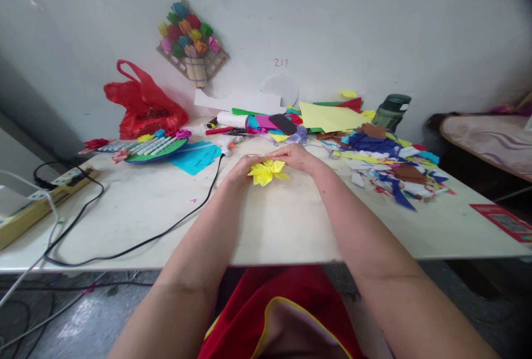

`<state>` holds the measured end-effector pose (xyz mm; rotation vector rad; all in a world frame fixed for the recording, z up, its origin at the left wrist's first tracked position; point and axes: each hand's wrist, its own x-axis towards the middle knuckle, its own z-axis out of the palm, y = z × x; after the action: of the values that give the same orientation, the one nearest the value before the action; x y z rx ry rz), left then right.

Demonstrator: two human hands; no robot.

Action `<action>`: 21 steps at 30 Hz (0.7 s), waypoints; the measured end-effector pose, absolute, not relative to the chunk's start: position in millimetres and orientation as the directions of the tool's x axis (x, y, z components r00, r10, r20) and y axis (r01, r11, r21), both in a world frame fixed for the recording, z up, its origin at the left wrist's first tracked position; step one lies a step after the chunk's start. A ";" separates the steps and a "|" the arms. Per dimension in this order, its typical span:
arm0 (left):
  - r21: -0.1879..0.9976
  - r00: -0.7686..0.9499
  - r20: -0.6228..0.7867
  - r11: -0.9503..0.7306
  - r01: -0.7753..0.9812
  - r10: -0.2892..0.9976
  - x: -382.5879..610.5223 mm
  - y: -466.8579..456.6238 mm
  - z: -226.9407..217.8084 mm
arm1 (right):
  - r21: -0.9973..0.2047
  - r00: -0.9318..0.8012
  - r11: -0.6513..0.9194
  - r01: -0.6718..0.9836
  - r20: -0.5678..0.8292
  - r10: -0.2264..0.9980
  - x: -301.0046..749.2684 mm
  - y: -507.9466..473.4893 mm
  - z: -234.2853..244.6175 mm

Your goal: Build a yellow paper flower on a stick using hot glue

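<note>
A yellow paper flower with pointed petals is held up above the middle of the white table. My left hand closes round its left side, the fingertips hidden behind the petals. From the right, my right hand reaches over to the flower's back edge, its fingers together and touching the paper. Just beyond my left hand lies a white glue gun with a black cord trailing to the left.
Paper scraps are heaped at the right, before a dark green bottle. Blue paper, a round green craft piece and a red plastic bag occupy the left. A power strip lines the left edge. A phone rests at the back.
</note>
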<state>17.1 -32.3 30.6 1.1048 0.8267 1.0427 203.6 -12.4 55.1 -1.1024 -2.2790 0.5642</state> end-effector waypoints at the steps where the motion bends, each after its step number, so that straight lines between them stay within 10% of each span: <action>1: 0.965 0.312 -0.028 0.107 -0.238 0.950 16.8 -31.6 29.8 | -0.574 -0.518 0.579 0.580 0.289 0.805 203.4 -12.4 54.8; 21: 0.963 0.301 -0.022 0.102 -0.250 0.953 14.6 -26.3 24.4 | -0.493 -0.513 0.609 0.621 0.332 0.792 201.0 -17.4 57.2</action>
<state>14.6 -26.3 24.4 1.0970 0.8289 1.0587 201.0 -17.4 57.2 -1.1127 -2.3042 0.4254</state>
